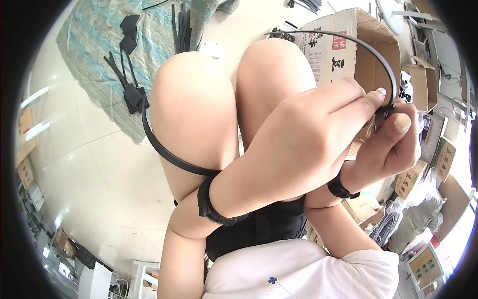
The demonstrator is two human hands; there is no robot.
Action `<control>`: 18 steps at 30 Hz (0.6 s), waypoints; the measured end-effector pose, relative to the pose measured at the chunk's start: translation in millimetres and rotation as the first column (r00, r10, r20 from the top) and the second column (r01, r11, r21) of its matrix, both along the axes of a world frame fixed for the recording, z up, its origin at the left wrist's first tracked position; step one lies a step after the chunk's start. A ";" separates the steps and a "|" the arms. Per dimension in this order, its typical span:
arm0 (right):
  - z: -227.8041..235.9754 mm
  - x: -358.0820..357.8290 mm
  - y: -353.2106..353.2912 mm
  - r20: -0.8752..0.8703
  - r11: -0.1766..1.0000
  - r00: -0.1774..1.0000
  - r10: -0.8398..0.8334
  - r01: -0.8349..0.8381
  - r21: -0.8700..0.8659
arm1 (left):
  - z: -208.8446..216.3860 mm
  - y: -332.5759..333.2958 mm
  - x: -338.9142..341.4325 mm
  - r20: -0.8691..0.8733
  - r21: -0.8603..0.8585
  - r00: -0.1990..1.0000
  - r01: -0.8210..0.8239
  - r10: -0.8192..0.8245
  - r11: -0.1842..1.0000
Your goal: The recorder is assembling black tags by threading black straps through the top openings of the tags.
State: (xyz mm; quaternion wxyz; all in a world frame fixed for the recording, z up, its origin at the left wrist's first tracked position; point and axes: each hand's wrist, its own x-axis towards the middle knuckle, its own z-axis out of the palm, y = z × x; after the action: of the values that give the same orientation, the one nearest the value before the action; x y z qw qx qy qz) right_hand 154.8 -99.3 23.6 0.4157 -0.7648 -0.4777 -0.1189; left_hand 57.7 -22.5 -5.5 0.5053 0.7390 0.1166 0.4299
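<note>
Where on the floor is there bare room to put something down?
Bare: the glossy cream floor, between the striped teal mat and the person's knees. Crowded: the right side, with open brown cardboard boxes beside both hands pinching a black strap.

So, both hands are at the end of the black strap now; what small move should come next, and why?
Probably feed the strap end a little further through the small buckle. The left hand and right hand pinch the same spot, where the black strap curves back to the buckle. The join looks unfinished, though fingers partly hide it.
</note>
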 end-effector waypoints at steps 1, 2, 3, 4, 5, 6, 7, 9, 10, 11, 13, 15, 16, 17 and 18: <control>-0.3 1.2 -0.8 0.030 1.000 0.999 0.020 -0.020 -0.009 | -1.0 -0.6 0.8 0.019 0.011 1.000 -0.008 0.008 1.000; 4.4 1.1 3.8 0.050 0.995 0.994 0.098 -0.098 -0.008 | 0.4 0.3 0.0 0.015 0.012 1.000 -0.011 0.011 1.000; 3.8 1.7 4.2 0.045 0.995 0.994 0.102 -0.102 -0.006 | 2.6 1.8 -1.0 0.002 -0.012 1.000 -0.003 0.003 1.000; 3.0 3.0 4.0 0.092 0.997 0.994 0.055 -0.051 -0.055 | 3.8 3.0 -2.4 -0.011 -0.037 1.000 0.004 -0.004 0.999; 2.4 1.4 5.0 0.139 0.995 0.990 0.014 0.000 -0.100 | 2.4 2.9 -2.5 -0.020 -0.034 1.000 -0.004 0.004 0.999; 3.8 -6.7 6.4 0.059 0.987 0.993 -0.104 0.110 -0.117 | -0.3 1.5 0.3 0.027 -0.008 0.999 -0.027 0.028 1.000; 3.2 -10.2 8.9 0.033 0.988 0.990 -0.139 0.141 -0.066 | -0.8 -0.1 2.1 0.073 0.018 0.996 -0.053 0.051 0.998; 4.1 -9.9 6.1 -0.096 0.993 0.988 -0.122 0.121 -0.016 | 6.4 -2.8 -0.8 -0.002 -0.043 1.000 -0.002 0.002 0.999; 9.0 -10.4 5.9 -0.038 0.990 0.992 -0.120 0.117 -0.075 | 4.8 -4.0 0.8 0.024 -0.035 1.000 -0.012 0.013 0.999; 10.8 -8.2 8.8 0.121 0.990 0.986 -0.115 0.124 -0.072 | 2.5 -5.4 3.5 0.055 -0.027 0.998 -0.020 0.022 0.999; 11.7 -6.9 13.4 0.177 0.998 0.982 -0.058 0.058 0.002 | 3.1 -8.2 3.7 0.031 0.006 0.999 -0.031 0.030 1.000; 16.8 -5.8 1.1 0.190 0.994 0.979 -0.075 0.088 -0.062 | 8.0 -12.5 1.6 0.053 -0.098 0.998 -0.007 0.012 0.995; 19.8 -6.9 -4.8 0.205 0.983 0.974 -0.101 0.130 -0.131 | 13.0 -12.9 -3.3 0.005 -0.093 1.000 0.028 -0.027 0.995; 22.9 -8.5 -8.2 0.133 0.971 0.975 -0.177 0.195 -0.136 | 15.0 -16.1 -2.8 0.010 -0.087 1.000 0.016 -0.015 0.996; 26.1 -11.5 -10.9 0.060 0.965 0.972 -0.229 0.235 -0.121 | 15.8 -20.3 -0.9 0.009 -0.051 0.999 0.039 -0.039 0.998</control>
State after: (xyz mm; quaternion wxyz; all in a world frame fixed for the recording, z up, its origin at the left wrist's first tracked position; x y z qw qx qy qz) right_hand 143.3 -110.2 49.6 0.3382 -0.8374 -0.4010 -0.1535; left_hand 56.8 -42.7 10.2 0.5331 0.7261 0.1111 0.4199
